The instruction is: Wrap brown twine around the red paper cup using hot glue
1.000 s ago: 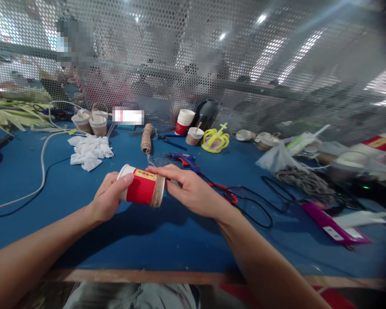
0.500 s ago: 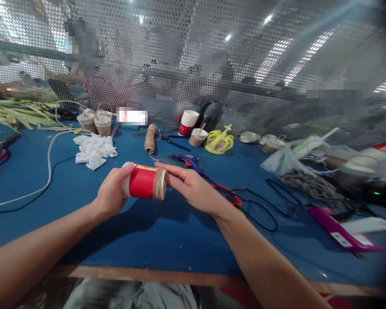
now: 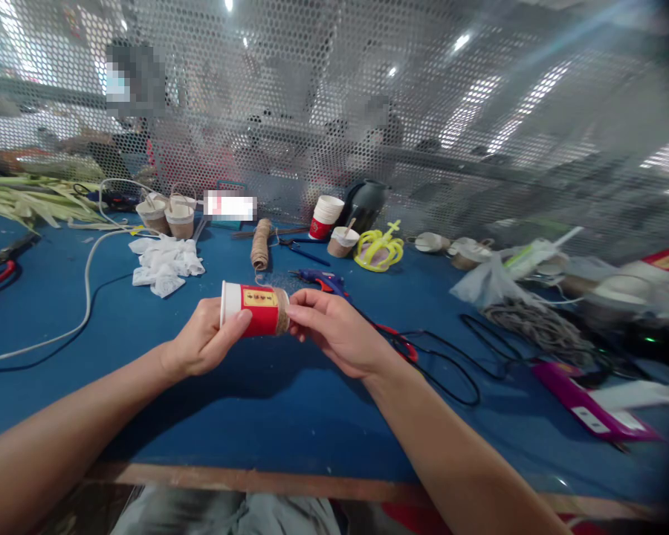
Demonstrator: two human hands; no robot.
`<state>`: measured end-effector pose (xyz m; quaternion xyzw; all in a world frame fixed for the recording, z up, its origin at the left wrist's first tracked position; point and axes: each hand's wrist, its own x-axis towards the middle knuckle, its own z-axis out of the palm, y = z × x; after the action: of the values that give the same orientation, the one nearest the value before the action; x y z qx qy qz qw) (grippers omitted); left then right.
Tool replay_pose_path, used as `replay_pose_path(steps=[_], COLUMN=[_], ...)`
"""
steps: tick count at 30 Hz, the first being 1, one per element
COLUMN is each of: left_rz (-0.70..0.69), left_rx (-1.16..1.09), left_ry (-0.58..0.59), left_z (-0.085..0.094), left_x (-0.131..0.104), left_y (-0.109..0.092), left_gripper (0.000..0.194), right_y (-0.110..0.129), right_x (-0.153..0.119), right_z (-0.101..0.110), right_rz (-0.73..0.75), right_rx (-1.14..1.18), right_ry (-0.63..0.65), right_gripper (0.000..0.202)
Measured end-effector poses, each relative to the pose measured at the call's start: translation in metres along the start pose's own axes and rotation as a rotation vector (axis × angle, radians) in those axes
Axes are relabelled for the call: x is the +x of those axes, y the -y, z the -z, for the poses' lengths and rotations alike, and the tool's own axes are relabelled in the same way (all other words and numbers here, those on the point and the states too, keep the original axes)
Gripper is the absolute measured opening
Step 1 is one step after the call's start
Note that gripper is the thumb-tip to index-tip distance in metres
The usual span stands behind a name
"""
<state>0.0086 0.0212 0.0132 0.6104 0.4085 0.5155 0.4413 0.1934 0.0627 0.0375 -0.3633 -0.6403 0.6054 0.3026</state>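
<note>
A red and white paper cup (image 3: 261, 321) lies on its side in the air above the table, its open rim to the left. My left hand (image 3: 209, 338) is closed round it, thumb across the red label. Brown twine (image 3: 282, 310) is wound in a band round the cup's base end. At that band my right hand (image 3: 328, 327) is closed, thumb and fingertips pinched on the twine; the exact grip is partly hidden. A strand leads back to a roll of twine (image 3: 260, 245) behind the cup. The blue glue gun (image 3: 320, 280) lies just beyond my right hand.
Crumpled white gloves (image 3: 166, 261) and a white cable (image 3: 86, 297) lie at left. Stacked paper cups (image 3: 326, 217), a twine-wrapped cup (image 3: 343, 241), a yellow crown-shaped piece (image 3: 379, 249) and a dark jug (image 3: 366, 204) stand behind. A black cord (image 3: 451, 364) and purple packet (image 3: 591, 401) are at right.
The cup has turned about its length, bringing the yellow label into fuller view. My right hand's fingers have gone from stretched along the base to curled and pinching at the twine band.
</note>
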Motion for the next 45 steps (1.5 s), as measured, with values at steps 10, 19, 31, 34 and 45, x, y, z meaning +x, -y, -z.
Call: replay_pose_path(steps=[10, 19, 31, 34, 45], left_rz=[0.470, 0.370, 0.309, 0.347, 0.470], left_rx=[-0.667, -0.355, -0.103, -0.066, -0.127], left_ry=[0.041, 0.006, 0.298, 0.234, 0.047], left_z=[0.000, -0.003, -0.007, -0.011, -0.014], left_x=[0.017, 0.011, 0.006, 0.007, 0.011], left_y=[0.000, 0.006, 0.008, 0.010, 0.019], left_gripper=[0.029, 0.024, 0.027, 0.036, 0.034], right_y=[0.006, 0.010, -0.002, -0.002, 0.002], right_x=[-0.007, -0.002, -0.003, -0.005, 0.023], right_z=[0.001, 0.010, -0.005, -0.008, 0.029], right_rz=[0.398, 0.301, 0.275, 0.299, 0.038], right_rx=[-0.525, -0.558, -0.351, -0.358, -0.900], right_ry=[0.047, -0.138, 0.045, 0.059, -0.292], right_gripper=[0.008, 0.021, 0.034, 0.034, 0.027])
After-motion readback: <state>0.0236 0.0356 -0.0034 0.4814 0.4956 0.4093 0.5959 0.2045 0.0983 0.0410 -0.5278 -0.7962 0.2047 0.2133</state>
